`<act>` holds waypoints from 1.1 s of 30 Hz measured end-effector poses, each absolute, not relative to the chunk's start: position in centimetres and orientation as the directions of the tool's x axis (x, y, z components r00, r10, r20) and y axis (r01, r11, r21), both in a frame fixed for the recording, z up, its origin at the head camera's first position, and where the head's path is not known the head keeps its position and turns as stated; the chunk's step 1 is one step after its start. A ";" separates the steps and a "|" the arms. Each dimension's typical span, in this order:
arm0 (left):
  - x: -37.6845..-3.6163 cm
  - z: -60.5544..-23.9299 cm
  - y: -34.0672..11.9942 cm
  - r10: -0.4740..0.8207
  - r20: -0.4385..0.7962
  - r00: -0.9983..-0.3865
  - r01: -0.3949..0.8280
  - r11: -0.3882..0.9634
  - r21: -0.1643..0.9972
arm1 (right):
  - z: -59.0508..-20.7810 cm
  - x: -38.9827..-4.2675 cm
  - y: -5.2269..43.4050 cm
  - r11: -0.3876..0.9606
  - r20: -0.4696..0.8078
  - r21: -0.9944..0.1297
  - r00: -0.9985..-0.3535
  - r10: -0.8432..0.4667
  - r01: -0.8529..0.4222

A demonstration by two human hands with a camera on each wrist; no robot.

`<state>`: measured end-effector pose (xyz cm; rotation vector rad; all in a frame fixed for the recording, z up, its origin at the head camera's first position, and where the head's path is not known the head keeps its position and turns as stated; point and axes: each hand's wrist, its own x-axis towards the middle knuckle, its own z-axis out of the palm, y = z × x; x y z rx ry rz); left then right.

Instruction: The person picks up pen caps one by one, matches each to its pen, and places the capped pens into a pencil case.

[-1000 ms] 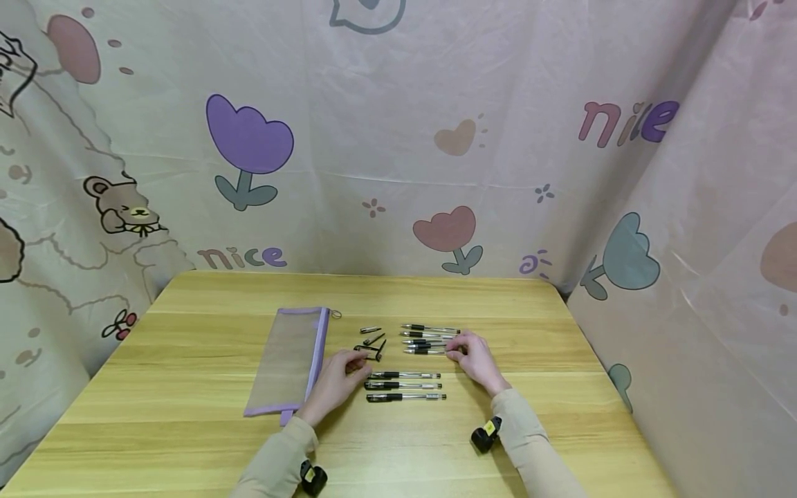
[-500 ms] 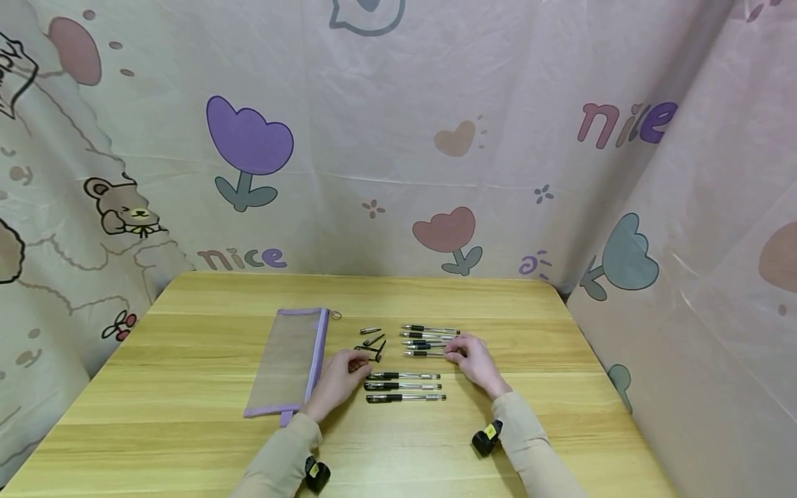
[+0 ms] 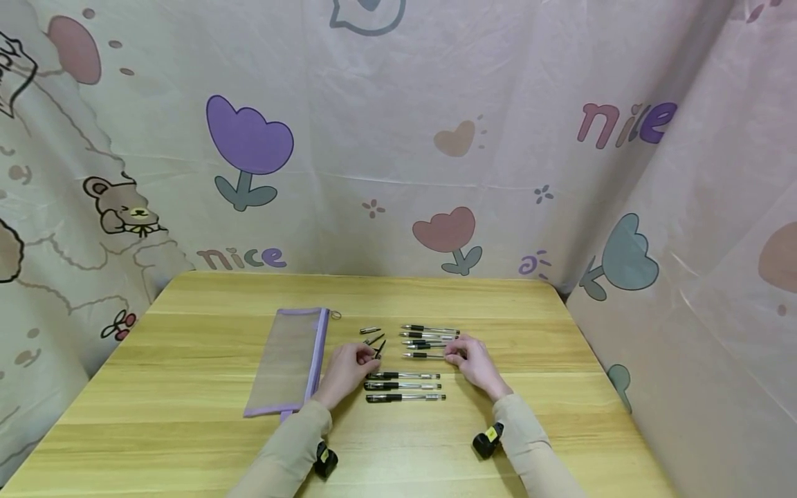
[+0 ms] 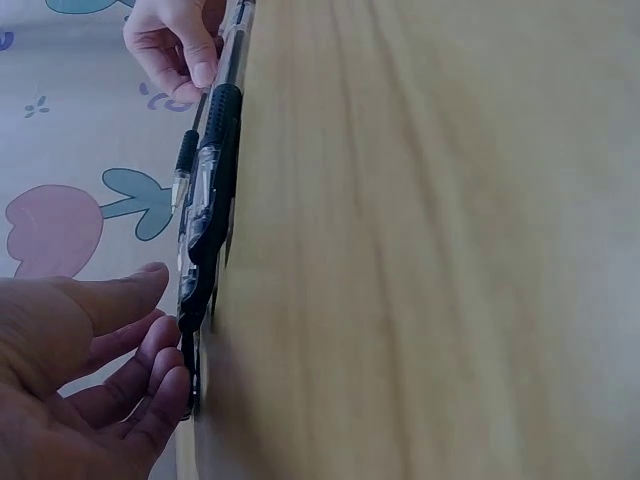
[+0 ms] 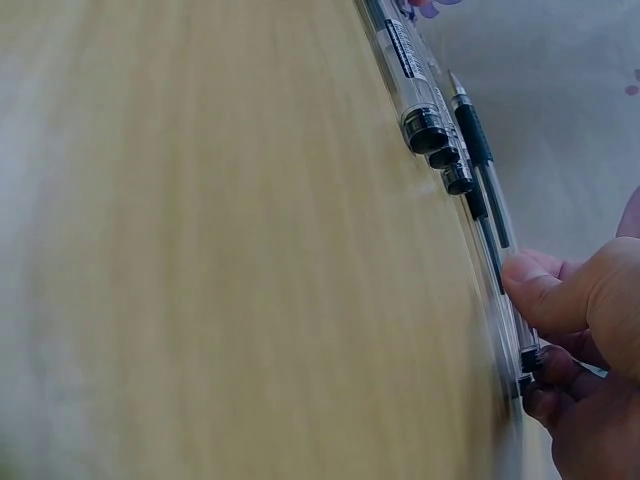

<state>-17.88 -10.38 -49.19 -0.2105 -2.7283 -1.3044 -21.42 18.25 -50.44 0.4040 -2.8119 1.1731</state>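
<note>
My right hand [image 3: 476,363] pinches the rear end of an uncapped gel pen [image 3: 422,355], the nearest in a row of several uncapped pens [image 3: 431,328]. In the right wrist view the held pen [image 5: 484,150] slants up from the tabletop, thumb and fingers at its clear barrel. My left hand [image 3: 345,372] reaches to the loose black pen caps [image 3: 380,349]. The left wrist view has its thumb apart from its fingers [image 4: 165,385], which touch a dark cap [image 4: 190,372] at the table; the fingers partly hide it. Capped pens [image 3: 405,398] lie between the hands, nearer to me.
A mesh zip pouch [image 3: 288,363] with purple edging lies left of the pens, partly behind my left forearm. More caps [image 3: 370,330] lie beyond my left hand. The wooden table [image 3: 529,304] ends at a patterned curtain [image 3: 373,207].
My left hand has moved slightly right and forward, over the nearest caps. The pen at my right hand has shifted a little toward me; that hand stays nearly still.
</note>
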 end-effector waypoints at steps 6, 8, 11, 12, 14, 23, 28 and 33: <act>-18.4 -49.2 -10.1 0.072 0.160 -0.985 0.169 0.625 0.762 | -50.4 -21.3 18.3 0.671 0.162 -0.691 -0.962 -0.218 -0.268; -18.5 -49.2 -10.0 0.070 0.156 -0.985 0.165 0.626 0.762 | -50.3 -21.3 18.3 0.672 0.160 -0.691 -0.963 -0.217 -0.266; -18.7 -49.2 -9.9 0.059 0.142 -0.988 0.147 0.626 0.766 | -50.3 -21.2 18.3 0.673 0.158 -0.690 -0.963 -0.216 -0.264; -18.8 -49.2 -9.8 0.057 0.143 -0.988 0.147 0.629 0.763 | -50.3 -21.2 18.3 0.674 0.158 -0.690 -0.964 -0.215 -0.263; -18.9 -49.3 -9.7 0.053 0.146 -0.988 0.146 0.637 0.757 | -50.3 -21.1 18.3 0.676 0.159 -0.687 -0.963 -0.216 -0.265; -19.7 -49.4 -9.2 0.062 0.149 -0.987 0.153 0.661 0.734 | -50.3 -21.0 18.4 0.677 0.166 -0.688 -0.964 -0.206 -0.263; -20.0 -49.4 -9.1 0.055 0.154 -0.987 0.151 0.671 0.726 | -50.2 -20.9 18.4 0.676 0.160 -0.689 -0.965 -0.208 -0.260; -20.2 -49.5 -9.0 0.056 0.167 -0.984 0.160 0.681 0.714 | -50.1 -20.9 18.4 0.678 0.166 -0.686 -0.964 -0.209 -0.265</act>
